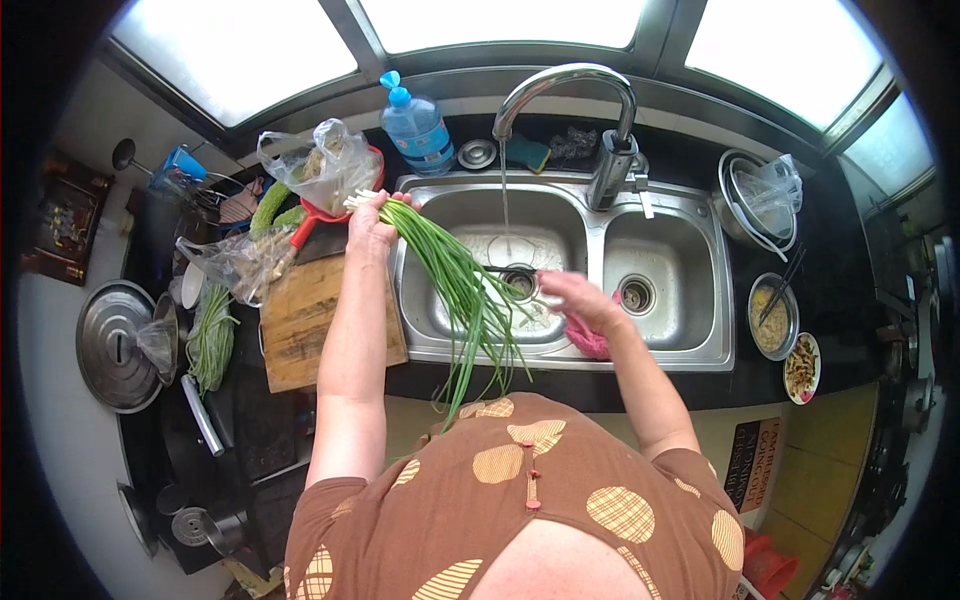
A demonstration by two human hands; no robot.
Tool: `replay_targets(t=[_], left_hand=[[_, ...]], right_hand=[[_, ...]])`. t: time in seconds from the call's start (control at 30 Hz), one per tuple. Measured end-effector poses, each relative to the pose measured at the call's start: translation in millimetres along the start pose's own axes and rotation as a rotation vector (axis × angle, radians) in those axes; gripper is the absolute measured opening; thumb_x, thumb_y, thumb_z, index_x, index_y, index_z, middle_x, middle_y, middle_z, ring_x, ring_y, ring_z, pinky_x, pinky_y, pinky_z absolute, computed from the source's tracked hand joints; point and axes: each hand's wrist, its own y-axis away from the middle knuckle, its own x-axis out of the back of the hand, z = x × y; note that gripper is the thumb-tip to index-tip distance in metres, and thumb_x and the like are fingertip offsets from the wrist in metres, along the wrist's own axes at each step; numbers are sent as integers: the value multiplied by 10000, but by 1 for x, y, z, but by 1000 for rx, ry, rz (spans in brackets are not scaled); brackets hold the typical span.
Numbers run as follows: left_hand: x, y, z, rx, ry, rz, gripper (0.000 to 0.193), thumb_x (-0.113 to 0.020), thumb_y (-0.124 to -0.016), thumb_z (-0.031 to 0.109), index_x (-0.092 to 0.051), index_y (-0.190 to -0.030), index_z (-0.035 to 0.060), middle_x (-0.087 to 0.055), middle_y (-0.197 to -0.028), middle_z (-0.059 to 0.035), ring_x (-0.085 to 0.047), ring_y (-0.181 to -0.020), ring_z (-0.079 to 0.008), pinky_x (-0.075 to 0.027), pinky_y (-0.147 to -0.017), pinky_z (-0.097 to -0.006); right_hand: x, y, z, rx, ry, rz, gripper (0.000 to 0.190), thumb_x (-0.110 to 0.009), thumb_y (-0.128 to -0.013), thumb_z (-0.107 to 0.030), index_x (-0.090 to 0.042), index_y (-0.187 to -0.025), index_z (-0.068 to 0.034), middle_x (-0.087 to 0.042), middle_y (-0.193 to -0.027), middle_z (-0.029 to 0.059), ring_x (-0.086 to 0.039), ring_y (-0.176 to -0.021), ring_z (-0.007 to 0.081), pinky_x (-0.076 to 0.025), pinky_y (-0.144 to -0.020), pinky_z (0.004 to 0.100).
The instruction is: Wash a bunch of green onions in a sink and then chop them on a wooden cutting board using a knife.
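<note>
At the left rim of the sink, my left hand [368,228] grips a bunch of long green scallions [442,262] by their white ends. Their leaves droop over the left basin [427,307] and its front edge. My right hand [581,300], blurred, is over the divider side of that basin. A thin dark stick [510,269] extends left from its fingertips, and whether the hand holds it is unclear. Partly behind the hand, a pink cloth [587,339] drapes over the divider near the front. Water [505,187] runs from the chrome faucet [566,71] into the left basin.
Left of the sink lie a wooden cutting board [330,315], bagged vegetables [210,337], a red-handled strainer [301,231] and a cleaver [202,416]. A bottle [417,131] stands behind. To the right are stacked bowls [724,202] and a bowl with chopsticks [772,315].
</note>
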Motion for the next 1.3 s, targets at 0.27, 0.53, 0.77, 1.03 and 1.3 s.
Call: replay_targets(t=[0.27, 0.53, 0.77, 1.03, 1.3], left_hand=[[-7, 12, 37, -66, -96, 35, 249, -415, -922, 206, -461, -966, -35, -570, -853, -175, -574, -800, -350, -459, -772, -584], [-8, 1, 84, -186, -146, 51, 180, -414, -922, 156, -401, -992, -9, -536, -861, -163, -569, -781, -334, -467, -764, -608], [-11, 6, 116, -251, -135, 56, 182, -408, -922, 138, -364, -1058, 25, -516, -889, -163, -572, -771, -358, -459, -733, -623], [-19, 12, 120, -330, -194, 91, 181, -402, -923, 139, -364, -1038, 4, -521, -883, -170, -576, -774, -355, -466, -754, -625], [-39, 1, 128, -433, -112, 179, 183, -441, -854, -13, -360, -1016, -39, -506, -778, -210, -557, -574, -342, -543, -511, -498]], right_hand=[[82, -15, -31, 475, 947, 1139, 340, -519, -777, -163, -569, -1080, -16, -465, -1188, 239, -392, -1136, 373, -307, -969, 433], [110, -44, -20, 133, 1270, 992, 599, -553, -775, -205, -320, -1241, 91, -313, -1303, 291, -289, -1229, 424, -276, -1008, 477], [116, -52, -18, 180, 1057, 1095, 513, -533, -764, -177, -379, -1174, 90, -385, -1227, 301, -404, -1115, 426, -350, -951, 457], [128, -48, -36, 295, 491, 1211, 275, -491, -720, -165, -609, -882, 24, -614, -760, 235, -584, -791, 404, -434, -778, 423], [140, -49, -46, 665, 225, 1215, 548, -513, -758, -165, -429, -1227, 107, -557, -1144, 235, -567, -1016, 288, -403, -888, 320]])
